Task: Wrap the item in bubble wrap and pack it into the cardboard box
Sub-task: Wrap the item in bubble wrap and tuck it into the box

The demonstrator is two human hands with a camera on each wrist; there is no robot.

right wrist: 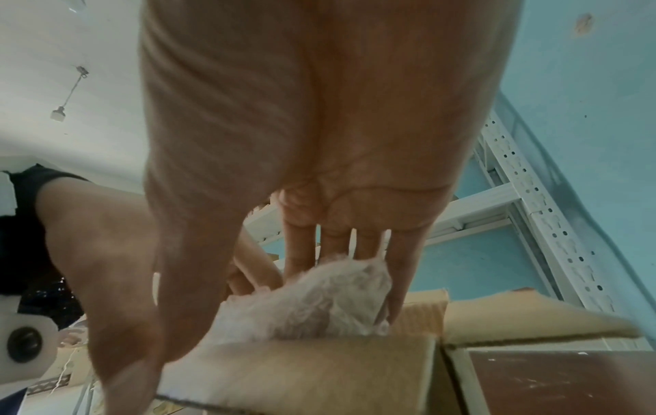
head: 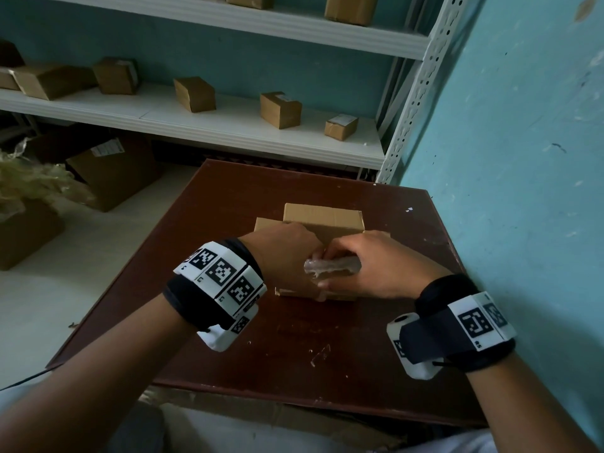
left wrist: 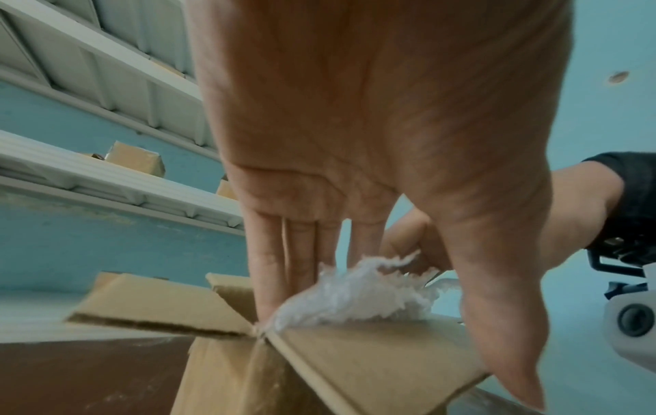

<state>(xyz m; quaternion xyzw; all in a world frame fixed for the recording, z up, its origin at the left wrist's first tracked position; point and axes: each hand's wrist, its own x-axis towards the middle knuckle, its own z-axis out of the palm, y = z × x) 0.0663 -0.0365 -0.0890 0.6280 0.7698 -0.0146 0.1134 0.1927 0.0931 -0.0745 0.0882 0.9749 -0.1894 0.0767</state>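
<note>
Packing step: bubble-wrapped item (head: 331, 268), crinkly translucent bundle, half inside open cardboard box (head: 323, 220) at tabletop (head: 228, 207) centre. Right hand (head: 369, 266) grip curled round bundle; left hand (head: 284, 253), at 9 o'clock, fingers straight, pressing. Next, likely: push down, fold stiff flaps.

Both forearms bare. Left wrist: black fabric band (head: 183, 294) carrying white rectangular plates with black square-code markers (head: 222, 273), plus a white rounded camera housing (head: 225, 335) underneath. Right wrist: matching black strap (head: 457, 338), white marker plate (head: 480, 322), white camera housing with round black lens (head: 403, 320).
</note>
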